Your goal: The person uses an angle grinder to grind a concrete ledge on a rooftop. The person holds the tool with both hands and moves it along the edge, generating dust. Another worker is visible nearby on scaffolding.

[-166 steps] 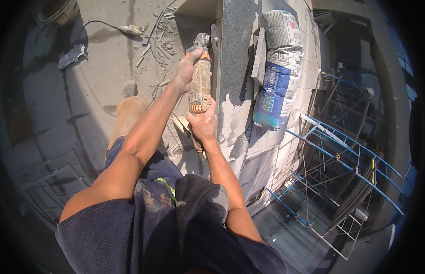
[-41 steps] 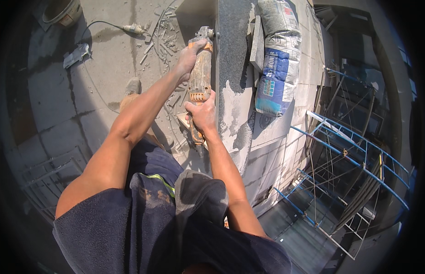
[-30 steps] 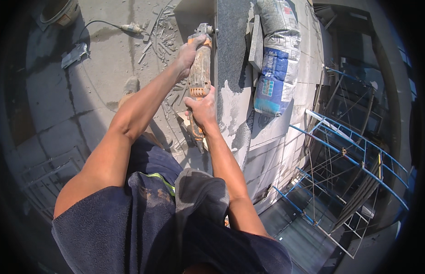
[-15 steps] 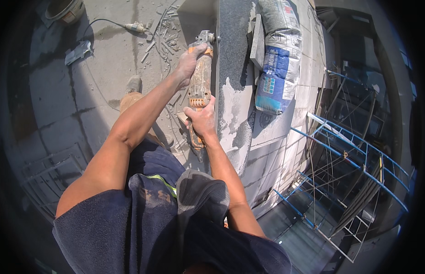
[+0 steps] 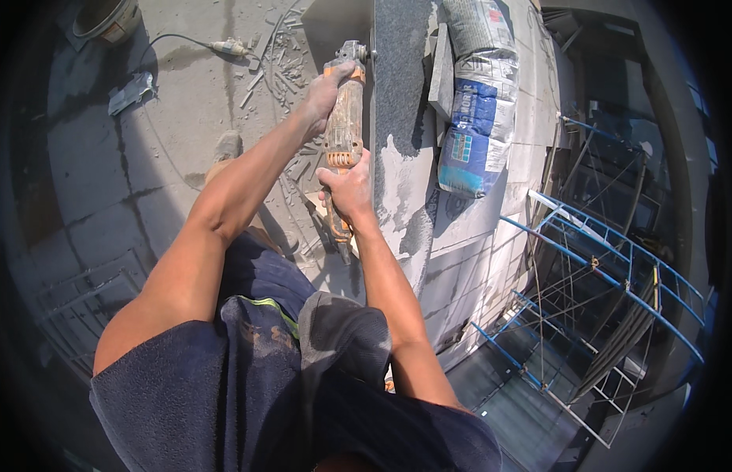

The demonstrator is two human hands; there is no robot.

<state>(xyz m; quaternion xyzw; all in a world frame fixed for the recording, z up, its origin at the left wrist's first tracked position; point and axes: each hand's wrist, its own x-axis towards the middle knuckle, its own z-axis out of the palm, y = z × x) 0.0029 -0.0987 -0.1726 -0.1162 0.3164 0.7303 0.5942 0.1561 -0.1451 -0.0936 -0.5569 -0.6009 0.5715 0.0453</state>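
Observation:
Both my hands grip a dusty orange angle grinder, its metal head pointing away from me. My left hand wraps round the front of the body, just behind the head. Farther back, my right hand is closed round the rear handle, below the vented part. The head lies against the near side of a dark grey stone slab, right at its edge. From this angle the disc is seen edge-on and barely shows. Pale dust or mortar patches cover the near part of the slab's top.
A blue and white mortar bag lies right of the slab, beside a thin stone offcut. Stone slivers, a cable connector and a bucket are on the floor at left. Blue scaffolding stands lower right.
The grinder and both hands have moved a little farther away along the slab's edge. My grip on it stays the same.

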